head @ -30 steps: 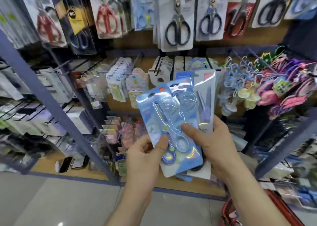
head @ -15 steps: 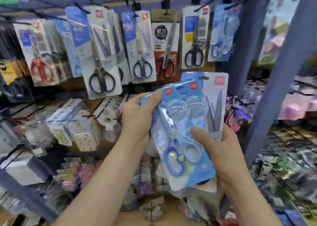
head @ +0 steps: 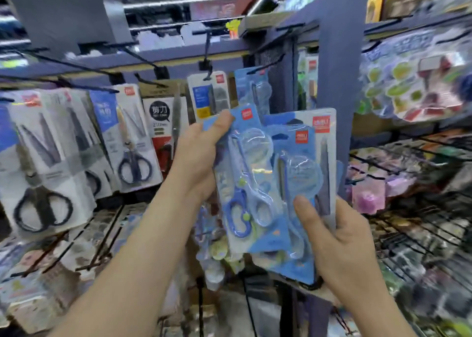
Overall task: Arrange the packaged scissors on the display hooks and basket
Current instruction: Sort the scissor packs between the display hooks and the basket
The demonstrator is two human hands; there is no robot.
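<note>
Left hand (head: 201, 157): closed on the blue scissors pack (head: 251, 183); thumb laid across its top left corner, fingers hidden behind the card.
Blue scissors pack: held upright at frame centre, tilted slightly; blue-handled scissors (head: 245, 203) seen under a clear blister, red brand tag at 12 o'clock on the card.
Right hand (head: 339, 239): clasped around a fanned stack of packs (head: 306, 183), gripped at the stack's 5 o'clock corner, thumb pressed on the front.
Stack of packs: a second blue pack overlapped by the first; a white-backed pack (head: 325, 163) shown behind, at 3 o'clock of the stack.
Display hooks (head: 208, 55): black prongs projected from the rail at 12 o'clock of the hands.
Hung scissors packs (head: 132, 137): ranged along 9 to 11 o'clock; black-handled and dark-blue-handled pairs carried.
Hung blue pack (head: 252, 91): suspended directly above the held packs, at 12 o'clock.
Wire racks (head: 413, 209): located at 3 o'clock; contents blurred.
Basket: cannot be told from this view.
</note>
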